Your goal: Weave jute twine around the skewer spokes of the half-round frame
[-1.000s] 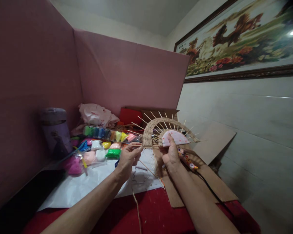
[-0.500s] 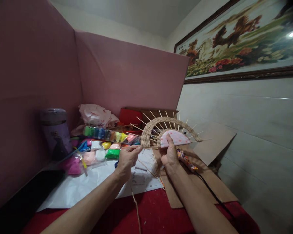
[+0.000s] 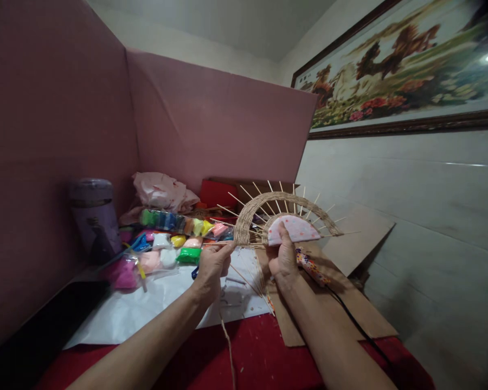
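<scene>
I note woven arc (image 3: pixel 243 229) shifted rightward past right fingers (image 3: pixel 283 233), clamped on spotted semicircle (image 3: pixel 299 230); left fingers (image 3: pixel 226 249) pinch its left end; hold judged steady.

Woven band (image 3: pixel 248 213) — rough, matt fibre.

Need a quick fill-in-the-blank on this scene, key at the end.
The right hand has its ____ on top of the pale pink, red-spotted fabric half-disc.
Seen in the picture, the left hand is at the ____ end of the arched brown woven band.
The multicoloured, patterned rod-shaped tool lies on a flat cardboard sheet coloured ____.
The shiny plastic packet nearest the left hand is ____.

Missing words: thumb; left; brown; green.
</scene>
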`<state>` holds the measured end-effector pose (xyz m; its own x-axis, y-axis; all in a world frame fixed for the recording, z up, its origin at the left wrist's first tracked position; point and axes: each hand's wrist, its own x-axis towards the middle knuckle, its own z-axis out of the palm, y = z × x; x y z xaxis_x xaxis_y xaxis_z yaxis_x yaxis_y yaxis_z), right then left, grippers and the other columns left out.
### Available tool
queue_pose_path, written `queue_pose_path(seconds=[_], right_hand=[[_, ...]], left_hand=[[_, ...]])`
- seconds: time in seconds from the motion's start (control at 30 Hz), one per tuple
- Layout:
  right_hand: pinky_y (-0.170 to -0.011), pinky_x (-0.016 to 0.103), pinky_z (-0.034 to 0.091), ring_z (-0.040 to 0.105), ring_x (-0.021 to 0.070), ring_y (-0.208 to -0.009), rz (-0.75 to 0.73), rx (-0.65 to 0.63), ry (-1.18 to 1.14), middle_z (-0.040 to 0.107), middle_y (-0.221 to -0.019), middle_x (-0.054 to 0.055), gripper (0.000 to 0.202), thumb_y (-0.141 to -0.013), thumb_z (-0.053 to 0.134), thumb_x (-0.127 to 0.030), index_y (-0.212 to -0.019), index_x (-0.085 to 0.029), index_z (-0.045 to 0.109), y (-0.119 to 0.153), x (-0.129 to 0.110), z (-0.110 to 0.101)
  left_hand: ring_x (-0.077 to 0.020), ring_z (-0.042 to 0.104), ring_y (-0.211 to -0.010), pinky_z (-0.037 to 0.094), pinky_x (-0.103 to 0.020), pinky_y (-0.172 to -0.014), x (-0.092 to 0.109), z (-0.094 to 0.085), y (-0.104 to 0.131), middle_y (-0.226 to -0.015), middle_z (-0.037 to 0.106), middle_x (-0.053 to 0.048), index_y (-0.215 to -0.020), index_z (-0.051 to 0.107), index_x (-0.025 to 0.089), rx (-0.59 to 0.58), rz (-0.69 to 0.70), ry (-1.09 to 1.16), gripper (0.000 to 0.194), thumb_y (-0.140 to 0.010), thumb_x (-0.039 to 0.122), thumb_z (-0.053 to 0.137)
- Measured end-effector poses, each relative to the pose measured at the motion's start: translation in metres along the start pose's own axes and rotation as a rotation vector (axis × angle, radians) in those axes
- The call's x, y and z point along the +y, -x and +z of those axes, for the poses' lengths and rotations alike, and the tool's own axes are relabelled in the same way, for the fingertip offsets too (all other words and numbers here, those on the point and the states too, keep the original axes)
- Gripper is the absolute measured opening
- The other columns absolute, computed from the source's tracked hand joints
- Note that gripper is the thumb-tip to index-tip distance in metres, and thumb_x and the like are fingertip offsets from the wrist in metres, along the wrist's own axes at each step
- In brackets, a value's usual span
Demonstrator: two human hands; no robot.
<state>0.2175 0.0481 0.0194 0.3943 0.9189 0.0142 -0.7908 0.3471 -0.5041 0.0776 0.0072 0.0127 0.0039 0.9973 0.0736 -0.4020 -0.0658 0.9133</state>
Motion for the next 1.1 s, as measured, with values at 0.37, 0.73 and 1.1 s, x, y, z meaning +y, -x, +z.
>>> queue_pose_path(seconds=[0.37, 0.73, 1.1], right_hand=[[-0.061, 0.022, 0.056, 0.065, 0.0105, -0.064, 0.029, -0.057, 0.007, 0.069, -0.077, -0.004, 0.035, -0.06, 0.075, -0.028, -0.09, -0.018, 0.059, -0.001, 0.006, -0.002], [-0.056, 0.021, 0.055, 0.064, 0.0102, -0.061, 0.02, -0.039, -0.006, 0.069, -0.074, -0.004, 0.03, -0.061, 0.073, -0.025, -0.086, -0.018, 0.06, 0.001, 0.004, 0.0], [-0.041, 0.015, 0.048, 0.058, 0.0065, -0.046, 0.022, 0.051, 0.037, 0.064, -0.06, -0.008, 0.026, -0.06, 0.073, -0.025, -0.081, -0.018, 0.058, -0.006, -0.003, -0.003]], left_hand=[[-0.0012, 0.012, -0.032, 0.005, -0.02, -0.036, -0.001, 0.003, 0.001, -0.033, 0.024, 0.013, -0.058, 0.049, 0.016, 0.004, -0.012, -0.004, 0.036, -0.053, 0.04, 0.075], [-0.0013, 0.013, -0.031, 0.004, -0.02, -0.037, -0.003, 0.002, 0.001, -0.033, 0.024, 0.013, -0.07, 0.058, 0.013, 0.026, -0.009, 0.017, 0.034, -0.053, 0.038, 0.075], [-0.0023, 0.017, -0.033, 0.009, -0.017, -0.035, -0.011, 0.0, 0.002, -0.039, 0.029, 0.012, -0.069, 0.048, 0.018, 0.041, 0.029, 0.111, 0.018, -0.058, 0.023, 0.061]])
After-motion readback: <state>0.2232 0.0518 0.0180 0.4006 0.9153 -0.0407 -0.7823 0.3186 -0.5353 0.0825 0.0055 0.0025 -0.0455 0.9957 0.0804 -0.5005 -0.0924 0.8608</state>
